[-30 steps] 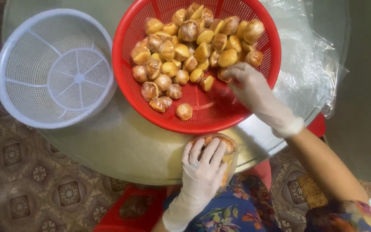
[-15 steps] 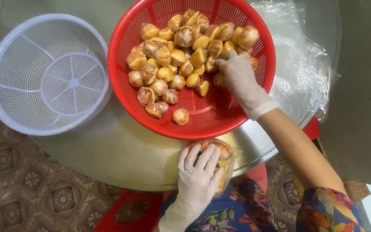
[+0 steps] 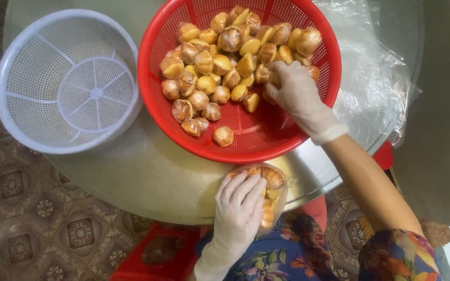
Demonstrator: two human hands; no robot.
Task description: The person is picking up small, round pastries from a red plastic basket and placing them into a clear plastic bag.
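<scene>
Two baskets on the round glass table (image 3: 147,182). The red plastic basket (image 3: 266,140) is loaded with small golden-brown buns (image 3: 220,65), piled mostly toward its far side, with one bun (image 3: 223,136) sitting off on its own near the front rim. I count somewhere around thirty, but they overlap too much for an exact number. The white plastic basket (image 3: 32,83) just beside it on the left has nothing in it, and the two rims look like they touch.

Right hand (image 3: 298,93) (thin whitish glove) is down inside the red basket at the right edge of the pile, fingers curled onto the buns; can't tell if it's actually gripping one since the fingertips are buried. Left hand (image 3: 240,208), gloved too, lies flat with fingers spread over a clear bag of buns (image 3: 273,179) at the table's near edge. About three buns show through, the rest hidden under the hand.

A crumpled clear plastic sheet (image 3: 381,88) lies on the table right of the red basket, cut off at the top.
</scene>
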